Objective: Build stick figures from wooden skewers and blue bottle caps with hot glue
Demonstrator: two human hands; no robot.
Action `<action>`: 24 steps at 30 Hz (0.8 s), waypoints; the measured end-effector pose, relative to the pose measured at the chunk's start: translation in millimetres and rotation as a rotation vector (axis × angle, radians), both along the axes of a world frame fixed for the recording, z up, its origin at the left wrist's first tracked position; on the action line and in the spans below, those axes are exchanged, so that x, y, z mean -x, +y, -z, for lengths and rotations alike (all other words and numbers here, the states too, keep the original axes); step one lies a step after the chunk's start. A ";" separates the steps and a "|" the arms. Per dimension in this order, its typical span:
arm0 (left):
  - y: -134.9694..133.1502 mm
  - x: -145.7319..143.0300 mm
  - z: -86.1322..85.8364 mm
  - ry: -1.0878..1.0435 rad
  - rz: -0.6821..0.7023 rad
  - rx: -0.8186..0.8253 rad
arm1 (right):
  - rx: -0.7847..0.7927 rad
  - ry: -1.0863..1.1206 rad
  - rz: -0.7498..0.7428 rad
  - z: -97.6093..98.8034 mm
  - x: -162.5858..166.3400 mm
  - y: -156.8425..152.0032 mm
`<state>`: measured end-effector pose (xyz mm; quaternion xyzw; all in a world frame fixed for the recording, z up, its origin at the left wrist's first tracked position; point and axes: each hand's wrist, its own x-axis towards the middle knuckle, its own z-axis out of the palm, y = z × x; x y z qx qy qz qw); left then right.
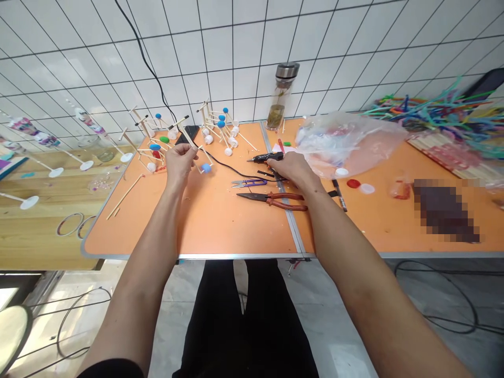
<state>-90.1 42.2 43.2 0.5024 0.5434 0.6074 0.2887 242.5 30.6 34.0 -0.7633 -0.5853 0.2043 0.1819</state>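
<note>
My left hand [181,164] is closed in a pinch around a small frame of wooden sticks [189,137]. A blue bottle cap [206,168] sits at the frame's lower end. Over the right part of the table, my right hand [293,167] has its fingers closed on a black pen-shaped tool [264,157] with a pointed tip facing left. Below that tool lie purple thread snips [252,182] and long-nose pliers [271,199] with reddish handles. My right forearm passes over the ends of the pliers' handles.
Stick-and-cap models [220,126] stand along the back of the orange table [232,231]. A glass bottle [277,102] stands by the tiled wall, beside a plastic bag [346,144]. Pipe cleaners [429,115] are heaped at right. A loose stick [125,197] lies at left.
</note>
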 end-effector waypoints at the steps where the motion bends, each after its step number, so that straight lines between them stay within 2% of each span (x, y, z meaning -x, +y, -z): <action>1: -0.2 -0.1 -0.1 0.003 0.001 -0.003 | 0.007 -0.026 0.006 -1.8 1.5 -1.1; 4: -0.3 -0.3 -0.2 0.014 -0.002 0.004 | 0.041 -0.080 0.024 -6.4 5.9 -4.0; 8: -1.0 -1.5 -0.7 0.010 -0.005 0.013 | 0.055 -0.130 -0.024 -8.0 11.0 -6.0; 14: -4.3 -6.4 -3.1 0.017 0.017 0.027 | -0.007 -0.157 -0.081 -5.3 12.9 -7.8; 19: -8.8 -12.1 -4.4 -0.021 0.076 0.079 | -0.235 -0.170 -0.049 -8.7 22.0 -13.7; 24: -13.2 -20.0 -4.7 -0.073 0.175 0.135 | -0.434 0.004 -0.189 -6.8 49.2 -27.5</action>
